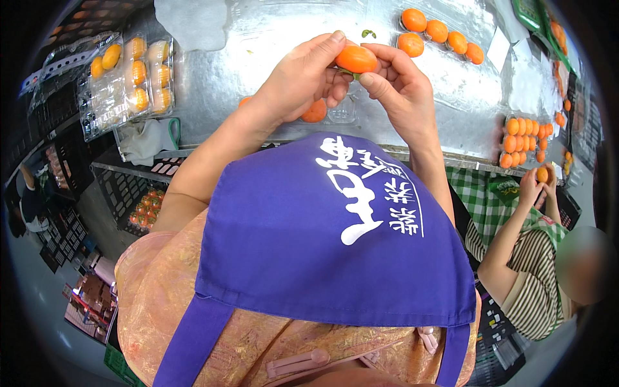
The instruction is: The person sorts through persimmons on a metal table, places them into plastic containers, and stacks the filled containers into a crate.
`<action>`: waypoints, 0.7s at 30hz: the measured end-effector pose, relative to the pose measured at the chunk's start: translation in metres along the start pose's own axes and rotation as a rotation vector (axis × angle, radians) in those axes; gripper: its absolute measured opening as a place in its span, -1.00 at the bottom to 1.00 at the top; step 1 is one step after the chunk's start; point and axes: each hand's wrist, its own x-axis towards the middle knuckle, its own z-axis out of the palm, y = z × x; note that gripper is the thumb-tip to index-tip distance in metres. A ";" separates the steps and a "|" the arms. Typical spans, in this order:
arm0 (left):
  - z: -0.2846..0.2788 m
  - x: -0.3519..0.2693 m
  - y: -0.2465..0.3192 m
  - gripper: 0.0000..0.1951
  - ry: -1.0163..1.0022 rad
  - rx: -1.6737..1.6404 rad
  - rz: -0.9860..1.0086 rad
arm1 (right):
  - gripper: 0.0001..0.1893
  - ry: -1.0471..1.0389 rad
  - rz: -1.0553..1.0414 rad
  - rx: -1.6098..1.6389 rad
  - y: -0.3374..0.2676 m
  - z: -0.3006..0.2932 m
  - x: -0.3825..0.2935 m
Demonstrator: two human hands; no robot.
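My left hand (309, 72) and my right hand (401, 82) hold one orange persimmon (357, 59) between them above the metal table (208, 87). Green calyx leaves show at the fruit's lower side, by my right thumb. Below my left hand another persimmon (314, 111) sits beside a clear plastic tray (343, 110); part of one more fruit peeks out left of my left wrist. Beyond my right hand, several persimmons (436, 31) stand in clear packaging. A small green leaf piece (369, 34) lies on the metal just beyond my hands.
Clear plastic packs with orange fruit (139, 72) are stacked at the left, near a cloth (142, 138). A crate of fruit (145, 208) stands below the table. At the right, a co-worker (522, 271) holds a fruit near packed persimmons (520, 140).
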 end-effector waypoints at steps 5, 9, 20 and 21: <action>-0.003 -0.002 0.000 -0.48 -0.074 -0.208 -0.121 | -0.76 -0.033 0.047 0.087 0.005 -0.009 0.000; -0.006 0.000 0.001 -0.47 -0.105 -0.370 -0.219 | -0.74 -0.010 0.069 0.153 0.006 -0.009 -0.001; 0.004 -0.001 -0.017 -0.68 0.087 0.448 0.150 | -0.49 -0.017 0.014 -0.302 0.010 -0.018 -0.008; 0.004 -0.002 -0.021 -0.69 0.082 0.519 0.208 | -0.51 -0.023 -0.009 -0.328 0.014 -0.019 -0.009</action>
